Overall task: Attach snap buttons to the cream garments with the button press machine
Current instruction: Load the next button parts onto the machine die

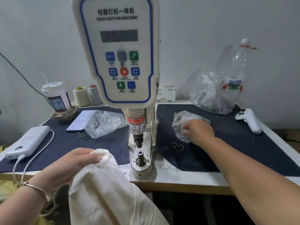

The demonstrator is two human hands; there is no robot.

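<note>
While the left hand (76,161) grips the cream garment (103,192) at the bench's front edge, just left of the button press machine (120,62), the right hand (199,132) pinches inside a small plastic bag (181,120) right of it.

Left hand (73,164) grips the hemmed edge of a cream garment (103,192) at the table's front edge, left of the button press machine (120,54). Lower die (140,154) uncovered. Right hand (200,131) reaches into a small clear plastic bag (181,122) on the dark mat (235,143), fingers curled inside; contents unclear.
</note>
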